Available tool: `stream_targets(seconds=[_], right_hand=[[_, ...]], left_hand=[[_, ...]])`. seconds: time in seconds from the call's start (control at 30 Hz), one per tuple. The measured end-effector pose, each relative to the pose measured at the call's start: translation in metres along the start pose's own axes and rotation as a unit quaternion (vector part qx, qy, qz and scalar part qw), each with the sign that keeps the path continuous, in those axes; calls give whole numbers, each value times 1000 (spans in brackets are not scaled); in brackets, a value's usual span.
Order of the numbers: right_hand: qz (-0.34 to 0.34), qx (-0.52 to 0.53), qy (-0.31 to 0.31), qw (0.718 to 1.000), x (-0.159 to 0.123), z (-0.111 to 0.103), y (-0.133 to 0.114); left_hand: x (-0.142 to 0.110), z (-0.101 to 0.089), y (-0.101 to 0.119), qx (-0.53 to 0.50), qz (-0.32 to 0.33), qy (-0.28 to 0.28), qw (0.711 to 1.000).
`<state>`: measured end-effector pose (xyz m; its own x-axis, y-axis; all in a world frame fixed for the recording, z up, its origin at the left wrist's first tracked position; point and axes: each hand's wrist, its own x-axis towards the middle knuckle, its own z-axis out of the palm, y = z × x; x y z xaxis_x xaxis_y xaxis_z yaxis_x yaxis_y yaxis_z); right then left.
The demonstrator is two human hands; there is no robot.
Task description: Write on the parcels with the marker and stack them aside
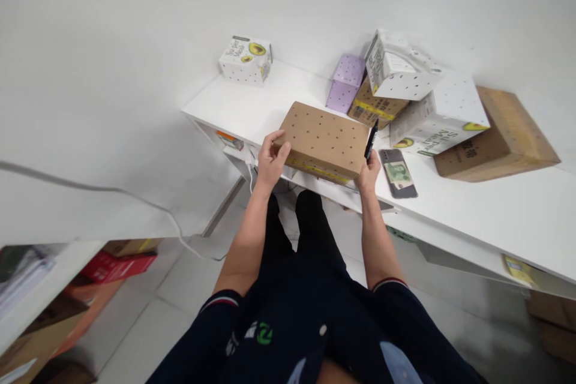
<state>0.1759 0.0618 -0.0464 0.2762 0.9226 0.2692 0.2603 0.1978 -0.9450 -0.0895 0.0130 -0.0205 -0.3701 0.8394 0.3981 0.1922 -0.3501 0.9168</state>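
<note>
A brown cardboard box with small round holes in its top lies at the front edge of the white table. My left hand grips its left end, fingers curled over the corner. My right hand presses against the box's right end and also holds a black pen that stands up along the box's side.
A phone lies just right of the box. Behind it stand a purple box, white avocado-print boxes and a large brown carton. Another white box sits at the far left. Shelves with red items lie lower left.
</note>
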Motion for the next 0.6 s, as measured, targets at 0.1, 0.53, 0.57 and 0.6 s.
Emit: stream_targets(seconds=[0.1, 0.53, 0.57, 0.6], right_hand=[[24, 31, 5, 999, 0, 0, 2], [-18, -22, -33, 999, 1, -1, 9], [-21, -31, -30, 999, 1, -1, 7], [-23, -38, -28, 999, 0, -1, 5]], left_hand=[[-3, 3, 4, 15, -2, 6, 1000], [-11, 13, 1, 68, 20, 22, 997], [-11, 13, 1, 72, 21, 20, 997], [-11, 12, 0, 75, 24, 18, 997]])
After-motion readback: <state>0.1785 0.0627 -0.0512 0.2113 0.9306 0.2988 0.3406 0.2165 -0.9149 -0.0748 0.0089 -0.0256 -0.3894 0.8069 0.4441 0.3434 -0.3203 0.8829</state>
